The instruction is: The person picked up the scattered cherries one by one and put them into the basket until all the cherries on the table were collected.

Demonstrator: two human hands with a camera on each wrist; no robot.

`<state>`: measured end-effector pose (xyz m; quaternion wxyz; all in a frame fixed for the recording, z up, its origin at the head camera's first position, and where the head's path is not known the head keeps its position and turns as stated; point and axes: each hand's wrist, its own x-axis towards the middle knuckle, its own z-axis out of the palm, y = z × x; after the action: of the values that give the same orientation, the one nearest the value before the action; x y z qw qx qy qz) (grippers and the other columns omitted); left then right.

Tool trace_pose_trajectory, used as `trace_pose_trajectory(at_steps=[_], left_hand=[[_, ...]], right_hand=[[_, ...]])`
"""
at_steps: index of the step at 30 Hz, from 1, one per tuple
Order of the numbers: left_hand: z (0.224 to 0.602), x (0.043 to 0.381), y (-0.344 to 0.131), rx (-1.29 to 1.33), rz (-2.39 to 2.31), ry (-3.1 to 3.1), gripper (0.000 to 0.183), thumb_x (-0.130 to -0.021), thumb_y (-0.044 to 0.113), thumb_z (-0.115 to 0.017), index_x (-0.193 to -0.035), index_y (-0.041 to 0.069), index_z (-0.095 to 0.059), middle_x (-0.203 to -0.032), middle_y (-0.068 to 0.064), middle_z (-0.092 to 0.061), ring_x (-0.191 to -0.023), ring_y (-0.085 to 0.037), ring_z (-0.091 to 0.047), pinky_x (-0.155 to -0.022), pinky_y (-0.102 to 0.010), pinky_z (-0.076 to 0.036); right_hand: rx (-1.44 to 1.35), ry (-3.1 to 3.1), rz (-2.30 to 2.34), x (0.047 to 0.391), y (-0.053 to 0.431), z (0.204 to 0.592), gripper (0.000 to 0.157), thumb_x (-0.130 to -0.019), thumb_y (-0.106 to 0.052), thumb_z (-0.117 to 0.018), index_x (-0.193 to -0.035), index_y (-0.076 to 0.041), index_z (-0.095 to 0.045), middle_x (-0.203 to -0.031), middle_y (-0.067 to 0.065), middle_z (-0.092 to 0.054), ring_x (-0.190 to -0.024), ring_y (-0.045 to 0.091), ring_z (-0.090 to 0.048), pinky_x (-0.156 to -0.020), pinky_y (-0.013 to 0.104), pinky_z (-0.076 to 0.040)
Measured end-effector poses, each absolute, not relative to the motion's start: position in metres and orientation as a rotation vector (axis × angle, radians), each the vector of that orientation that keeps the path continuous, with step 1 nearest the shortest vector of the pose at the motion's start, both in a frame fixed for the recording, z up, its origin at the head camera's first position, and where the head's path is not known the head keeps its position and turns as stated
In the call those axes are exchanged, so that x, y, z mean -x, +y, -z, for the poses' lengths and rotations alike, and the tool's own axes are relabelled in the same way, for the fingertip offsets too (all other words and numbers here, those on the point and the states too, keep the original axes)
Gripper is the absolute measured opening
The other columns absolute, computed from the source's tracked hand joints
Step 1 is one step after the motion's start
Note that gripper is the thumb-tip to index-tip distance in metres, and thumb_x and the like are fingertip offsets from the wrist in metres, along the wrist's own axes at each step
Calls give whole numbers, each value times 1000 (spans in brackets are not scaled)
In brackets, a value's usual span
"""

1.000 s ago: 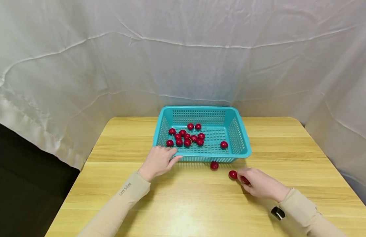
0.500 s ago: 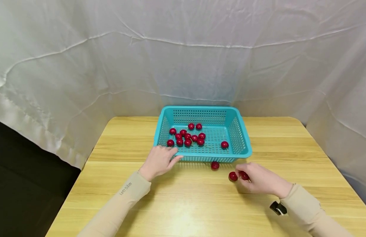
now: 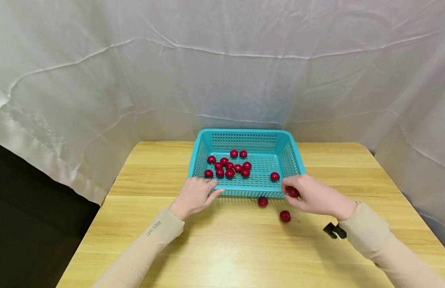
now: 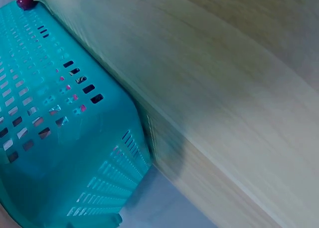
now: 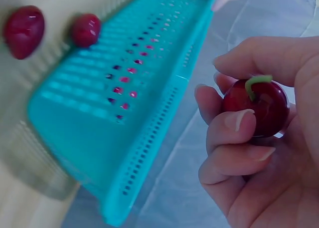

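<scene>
My right hand holds a dark red cherry with a short green stem, its fingers curled round the fruit, just over the front right corner of the turquoise basket. My left hand grips the basket's front left rim, fingers over the edge and thumb outside. Inside the basket lie several cherries, mostly toward the left, with a lone cherry at the right. On the table in front are two more: a cherry close to the basket wall and a stemmed cherry nearer me.
The basket stands on a light wooden table, near its far edge. A pale grey cloth hangs behind and at both sides. A dark area lies beyond the left edge. A black wrist device hangs at the right sleeve.
My right hand has lifted a cherry off the table and moved it up and forward to the basket's front right rim. The other front cherries stay on the table. My left hand has not moved.
</scene>
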<state>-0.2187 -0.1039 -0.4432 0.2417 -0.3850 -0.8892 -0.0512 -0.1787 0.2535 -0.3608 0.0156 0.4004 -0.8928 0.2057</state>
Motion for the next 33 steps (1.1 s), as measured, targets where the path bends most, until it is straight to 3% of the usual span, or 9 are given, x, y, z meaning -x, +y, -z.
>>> trace_pose_trajectory(at_steps=[4,12,18,24,33], left_hand=[[442,218,-104,1064,138,-2439,38,-101,47,-54,-77,17,-51,-54,10,-27,-45,-6,-31,-49,-18,-20],[443,219,-104,1066,130,-2431,34,-97,44,-62,-77,18,-51,-55,11,-25,-45,-6,-36,-49,-17,-21],[442,219,-104,1061,117,-2439,35,-98,45,-59,-78,18,-52,-54,10,-27,-46,-7,-37,-49,-18,-23],[441,218,-104,1070,112,-2430,36,-101,46,-54,-79,18,-54,-53,9,-33,-46,-6,-37,-48,-18,-26],[440,218,-103,1060,116,-2449,33,-97,44,-62,-78,18,-54,-52,9,-33,-46,-6,-38,-48,-18,-26]], right_hand=[[-1234,-2779,-650,193,247,347,24,-84,2,-70,-79,-16,-56,-66,-12,-45,-57,-3,-37,-53,17,-38],[-1215,-2742,-580,233,232,329,17,-86,0,-69,-80,-13,-59,-64,-8,-49,-56,2,-39,-55,21,-39],[-1153,-2820,-503,268,219,320,12,-89,-5,-66,-83,-12,-59,-66,-3,-52,-58,8,-43,-61,26,-40],[-1081,-2902,-501,299,210,323,10,-91,-5,-62,-83,-10,-59,-69,2,-56,-59,13,-45,-62,29,-40],[-896,-3038,-480,333,200,343,7,-92,-8,-61,-85,-8,-60,-72,6,-56,-61,18,-47,-61,32,-38]])
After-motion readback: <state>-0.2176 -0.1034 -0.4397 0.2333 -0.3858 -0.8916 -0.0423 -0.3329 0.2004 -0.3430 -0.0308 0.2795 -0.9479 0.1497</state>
